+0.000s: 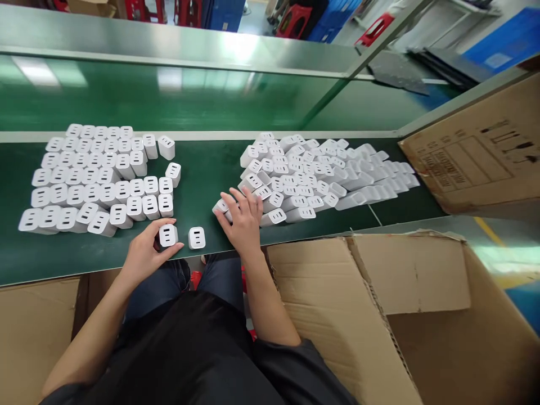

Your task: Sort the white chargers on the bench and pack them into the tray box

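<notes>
My left hand (149, 250) is closed on a white charger block (169, 235), thumb and fingers at its sides, its port face turned up. Just right of it a second charger block (196, 238) stands alone near the table's front edge. My right hand (242, 220) rests with fingers spread at the near left end of a loose heap of charger blocks (295, 169). Its thumb touches a tilted charger block (220, 206), partly hidden beneath the hand. On the left, many more charger blocks (97, 169) are grouped in rough rows, ports facing up.
The green tabletop (202, 169) has a raised metal ledge (189, 45) behind it. An open cardboard box (320, 281) stands against the front edge at right. Another carton (476, 140) sits at the right end, and cardboard (34, 332) shows at lower left.
</notes>
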`<state>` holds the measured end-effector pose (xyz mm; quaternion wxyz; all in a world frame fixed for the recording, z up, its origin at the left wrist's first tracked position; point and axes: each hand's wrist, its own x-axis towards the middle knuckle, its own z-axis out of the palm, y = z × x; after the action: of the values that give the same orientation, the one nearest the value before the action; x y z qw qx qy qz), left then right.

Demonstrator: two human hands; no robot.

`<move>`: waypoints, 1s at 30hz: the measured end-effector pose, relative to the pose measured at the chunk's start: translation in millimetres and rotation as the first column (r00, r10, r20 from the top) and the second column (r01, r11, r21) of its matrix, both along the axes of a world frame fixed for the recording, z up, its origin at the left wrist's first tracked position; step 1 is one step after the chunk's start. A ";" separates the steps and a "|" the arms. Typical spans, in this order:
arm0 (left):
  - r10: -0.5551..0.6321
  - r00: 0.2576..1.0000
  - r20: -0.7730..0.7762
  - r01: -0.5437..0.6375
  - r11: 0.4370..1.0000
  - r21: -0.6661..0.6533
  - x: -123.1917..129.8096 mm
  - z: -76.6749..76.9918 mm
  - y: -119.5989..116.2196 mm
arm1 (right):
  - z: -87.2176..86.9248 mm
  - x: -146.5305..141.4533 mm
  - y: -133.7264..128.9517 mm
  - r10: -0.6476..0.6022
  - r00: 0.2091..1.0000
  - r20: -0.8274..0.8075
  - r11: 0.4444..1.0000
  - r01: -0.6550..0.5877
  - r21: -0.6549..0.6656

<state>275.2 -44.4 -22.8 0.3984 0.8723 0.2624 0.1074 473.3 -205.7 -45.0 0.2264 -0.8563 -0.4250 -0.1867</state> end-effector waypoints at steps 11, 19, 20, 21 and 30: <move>-0.033 0.999 0.018 0.034 0.998 -0.044 0.3 4.6 -1.2 | -1.3 28.9 0.3 -0.061 0.997 -0.047 0.984 0.068 0.167; -0.158 0.986 0.045 0.160 0.985 -0.056 -1.8 2.1 0.9 | 13.0 -31.1 -12.3 0.613 0.664 -0.428 0.784 -0.579 0.225; -0.183 0.982 0.047 0.186 0.981 -0.058 -2.2 2.2 1.5 | 11.3 -34.5 -10.6 0.606 0.667 -0.434 0.789 -0.574 0.219; -0.205 0.977 0.051 0.208 0.976 -0.061 -2.6 2.5 2.0 | 9.6 -36.9 -8.6 0.605 0.667 -0.435 0.789 -0.574 0.218; -0.249 0.965 0.089 0.256 0.963 -0.087 -3.5 6.4 3.0 | 6.7 -40.6 -0.6 0.641 0.657 -0.397 0.764 -0.597 0.245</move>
<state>271.7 -41.4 -16.4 0.4608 0.8733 0.1384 0.0765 432.6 -206.3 -38.3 0.4093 -0.6670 -0.6161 0.0894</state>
